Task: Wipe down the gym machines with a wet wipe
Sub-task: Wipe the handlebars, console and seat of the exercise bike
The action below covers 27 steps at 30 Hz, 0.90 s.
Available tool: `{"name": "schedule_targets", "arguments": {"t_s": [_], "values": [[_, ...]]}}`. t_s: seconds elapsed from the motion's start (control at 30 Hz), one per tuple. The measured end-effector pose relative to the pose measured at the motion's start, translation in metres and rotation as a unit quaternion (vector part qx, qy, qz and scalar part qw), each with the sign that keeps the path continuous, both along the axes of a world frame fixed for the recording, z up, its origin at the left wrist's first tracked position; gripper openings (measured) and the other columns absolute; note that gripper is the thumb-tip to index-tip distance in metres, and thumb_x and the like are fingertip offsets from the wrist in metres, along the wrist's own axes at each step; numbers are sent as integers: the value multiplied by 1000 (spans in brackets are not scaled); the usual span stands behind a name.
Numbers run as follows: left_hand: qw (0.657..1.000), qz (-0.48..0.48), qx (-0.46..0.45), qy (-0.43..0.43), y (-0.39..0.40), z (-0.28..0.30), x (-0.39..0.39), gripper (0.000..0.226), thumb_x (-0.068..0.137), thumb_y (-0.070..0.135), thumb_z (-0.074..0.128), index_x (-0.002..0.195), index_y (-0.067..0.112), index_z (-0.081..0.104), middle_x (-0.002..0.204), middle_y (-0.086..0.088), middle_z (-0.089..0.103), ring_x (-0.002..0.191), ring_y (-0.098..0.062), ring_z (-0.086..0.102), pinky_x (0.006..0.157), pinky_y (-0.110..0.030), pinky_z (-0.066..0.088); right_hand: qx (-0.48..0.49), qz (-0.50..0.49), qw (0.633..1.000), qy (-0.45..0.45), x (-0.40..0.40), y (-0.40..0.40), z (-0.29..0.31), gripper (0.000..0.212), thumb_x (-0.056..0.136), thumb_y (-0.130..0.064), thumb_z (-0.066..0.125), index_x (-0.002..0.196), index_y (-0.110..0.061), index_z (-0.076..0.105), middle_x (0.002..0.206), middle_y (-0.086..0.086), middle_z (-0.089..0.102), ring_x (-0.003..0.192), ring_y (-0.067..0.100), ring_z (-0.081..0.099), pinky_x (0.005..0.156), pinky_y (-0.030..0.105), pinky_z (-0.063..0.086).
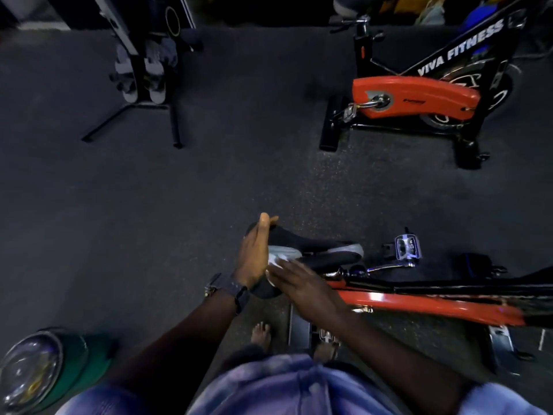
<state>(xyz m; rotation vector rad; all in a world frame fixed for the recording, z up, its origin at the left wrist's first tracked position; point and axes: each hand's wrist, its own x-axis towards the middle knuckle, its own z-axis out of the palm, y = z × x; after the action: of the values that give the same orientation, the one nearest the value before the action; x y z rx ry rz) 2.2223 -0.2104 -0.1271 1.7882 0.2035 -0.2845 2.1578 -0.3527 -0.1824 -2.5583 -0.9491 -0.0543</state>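
Two hands (254, 256) (299, 283), one wipe (276, 260), one saddle (302, 242)

Dark rubber floor (209, 181): two exercise bikes (419, 97), rack stand (140, 115).

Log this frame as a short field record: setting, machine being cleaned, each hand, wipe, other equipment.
setting: gym with dark floor
machine: near exercise bike, saddle
left hand: steadies the saddle's side, fingers straight
right hand: presses the wet wipe on the saddle
other equipment: second bike marked VIVA FITNESS, black stand
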Motion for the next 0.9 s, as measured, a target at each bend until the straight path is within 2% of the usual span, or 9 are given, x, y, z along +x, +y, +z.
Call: {"name": "schedule_targets", "arguments": {"t_s": [0.13,0.23,0.3,0.43,0.57,0.63,0.73,0.83,0.9], "values": [[999,-41,-9,14,21,-8,9,89,73,99,22,125,40,65,140,8,60,132,-10,52,118,-42,34,-47,-119,992,-20,1,-33,4,46,96,-35,45,133,-12,60,141,6,56,129,21,54,118,39,24],[998,-64,-25,7,30,-13,9,79,75,98,23,120,46,64,141,10,59,133,-8,51,118,-41,35,-67,-141,987,38,2,24,7,66,99,-53,40,144,-6,46,152,14,40,143,26,35,122,40,17],[996,-80,-33,0,34,-14,8,85,74,98,23,124,41,63,142,9,58,135,-8,49,117,-35,33,-69,-100,990,72,-7,62,10,71,100,-57,33,149,-6,36,156,15,33,148,28,23,122,43,16],[990,-139,-24,-19,46,-12,12,82,91,80,21,138,24,58,147,2,53,138,-12,46,110,-24,31,-137,-129,981,49,-19,43,11,72,99,-58,33,149,-7,37,156,12,34,147,25,28,119,43,22],[987,-155,-10,-43,53,-7,10,63,103,57,23,140,19,56,148,2,50,142,-15,41,118,-32,30,-131,-244,957,86,16,41,15,92,94,-72,23,155,-3,15,163,16,9,152,26,4,123,43,9],[986,-148,10,-72,56,-8,10,58,105,50,23,140,16,56,146,6,48,146,-15,35,122,-33,24,-106,-196,970,96,34,75,13,91,93,-66,30,154,0,16,162,20,8,152,31,2,122,47,9],[987,-136,19,-83,63,-11,17,53,107,42,25,139,13,55,139,3,51,134,-14,44,119,-39,31,-120,-139,979,86,20,86,13,80,98,-60,34,153,-3,26,162,19,15,152,30,6,122,46,14],[988,-142,-19,-51,68,-13,23,65,102,59,23,140,17,56,140,5,52,131,-11,47,117,-40,35,-145,-170,972,69,-8,46,18,81,97,-66,31,153,-7,27,162,12,19,151,22,12,119,44,22],[989,-140,-43,-34,69,-14,26,77,96,72,22,141,19,55,144,2,53,135,-15,48,116,-39,36,-140,-251,954,86,0,38,21,88,95,-72,27,156,-8,19,163,11,11,152,21,6,121,43,16]]}}
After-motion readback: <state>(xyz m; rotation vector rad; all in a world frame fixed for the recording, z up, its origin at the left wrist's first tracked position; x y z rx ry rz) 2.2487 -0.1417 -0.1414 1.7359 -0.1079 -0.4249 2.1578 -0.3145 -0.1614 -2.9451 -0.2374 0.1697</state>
